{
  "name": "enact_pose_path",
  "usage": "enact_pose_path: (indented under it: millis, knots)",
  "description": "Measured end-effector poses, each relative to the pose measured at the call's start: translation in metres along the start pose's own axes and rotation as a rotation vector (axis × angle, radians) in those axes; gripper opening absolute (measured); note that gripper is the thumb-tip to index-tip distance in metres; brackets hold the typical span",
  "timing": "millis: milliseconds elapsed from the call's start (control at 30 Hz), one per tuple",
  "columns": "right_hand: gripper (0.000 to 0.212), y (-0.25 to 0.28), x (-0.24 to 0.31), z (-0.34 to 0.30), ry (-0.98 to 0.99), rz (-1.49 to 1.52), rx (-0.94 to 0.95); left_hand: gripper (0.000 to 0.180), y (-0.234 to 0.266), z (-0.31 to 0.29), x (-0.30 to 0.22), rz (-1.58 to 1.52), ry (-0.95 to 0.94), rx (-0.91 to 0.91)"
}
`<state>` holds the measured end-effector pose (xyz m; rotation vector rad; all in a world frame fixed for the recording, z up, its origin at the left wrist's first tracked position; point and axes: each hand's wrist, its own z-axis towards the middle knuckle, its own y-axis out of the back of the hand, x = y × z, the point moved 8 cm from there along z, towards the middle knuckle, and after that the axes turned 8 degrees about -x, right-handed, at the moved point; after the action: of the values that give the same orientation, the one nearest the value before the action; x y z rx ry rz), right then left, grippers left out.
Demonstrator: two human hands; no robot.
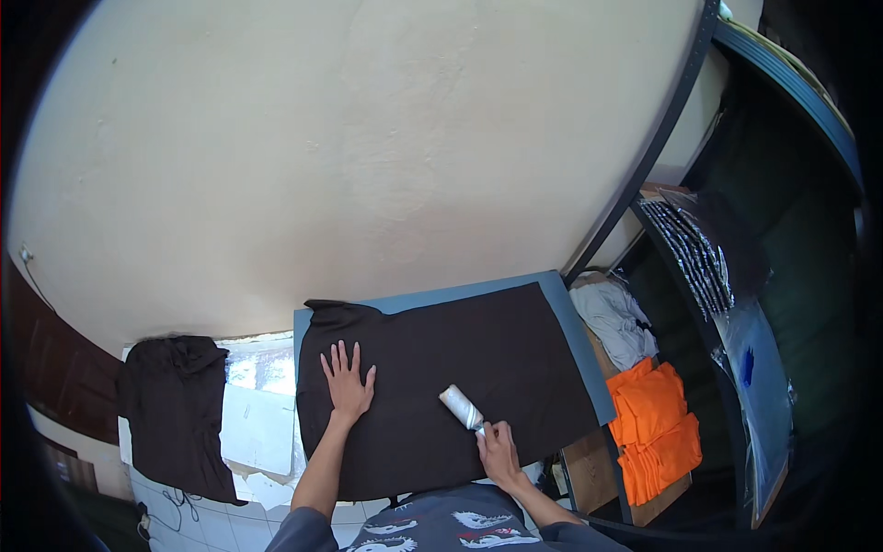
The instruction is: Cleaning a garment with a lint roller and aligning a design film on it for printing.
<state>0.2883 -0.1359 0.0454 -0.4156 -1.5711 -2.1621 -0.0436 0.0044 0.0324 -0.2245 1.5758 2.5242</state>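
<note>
A dark brown garment (441,340) lies spread over a blue-grey board (572,340), with a folded bit of cloth bunched at its far left corner. Flat on the left part of this cloth rests my left hand (348,386), fingers spread. In my right hand (498,453) is the handle of a lint roller (462,408). Its pale cylinder lies against the cloth, or just above it, right of the middle, pointing up and left.
Another dark garment (175,405) drapes over a white surface (259,428) at the left. Right of the board, shelves hold orange folded cloth (651,419), a grey-white cloth (614,322) and stacked plastic-wrapped packs (685,253). A bare wall (368,138) rises behind.
</note>
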Motion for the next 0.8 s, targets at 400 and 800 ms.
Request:
enact_pose_path:
  millis: [400, 800]
  knots:
    - [0.021, 0.121, -0.224, 0.043, -0.521, -0.280, -0.322, 0.065, 0.008, -0.016, 0.014, -0.191, 0.011, -0.120]
    - [0.050, 0.067, -0.162, 0.015, -0.032, -0.061, 0.068, 0.081, 0.067, -0.127, -0.060, -0.062, 0.023, 0.138]
